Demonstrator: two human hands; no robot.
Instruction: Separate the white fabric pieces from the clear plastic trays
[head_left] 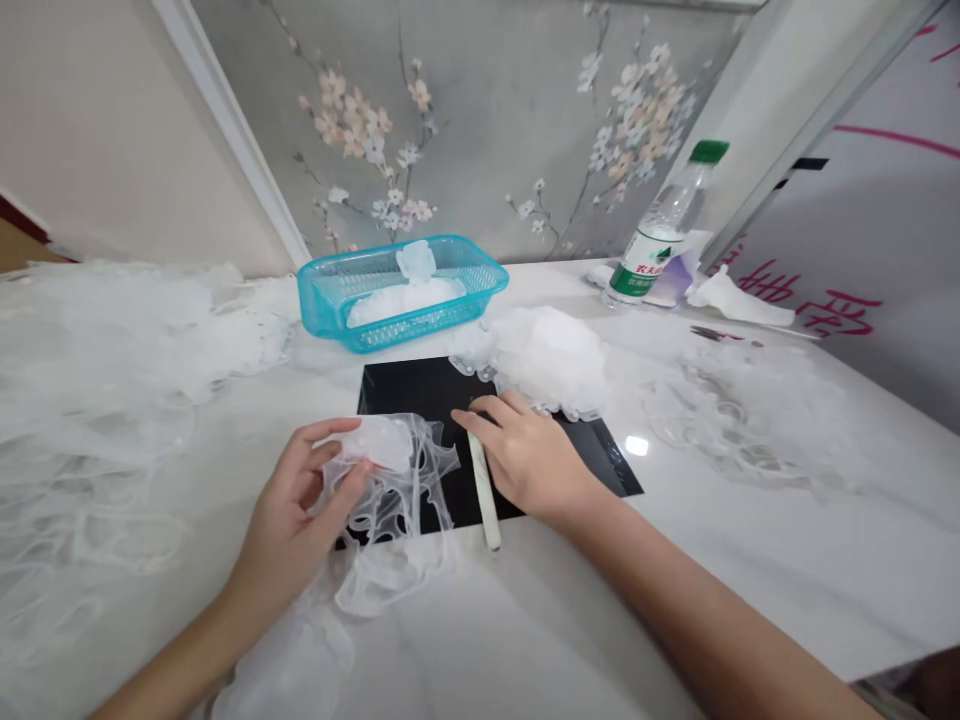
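My left hand [307,485] pinches a small stack of white translucent fabric pieces [386,443] between thumb and fingers. From it, thin cut-out fabric scraps [375,585] hang down over the near edge of a black mat [409,385] and onto the table. My right hand [529,455] rests low over the mat, its fingers bent around the upper end of a pale, wrapped-looking stick [484,490]. The stick's tip is hidden under the fingers, and so is the thumb. Just beyond my right hand lies a heap of white fabric pieces [551,350], partly over the mat.
A blue plastic basket [405,335] with white pieces inside stands behind the mat. At the back right is a green-capped water bottle [656,240]. Sheer white scraps [135,340] cover the left side; more scraps [757,420] lie right, near small scissors-like metal tool [712,333].
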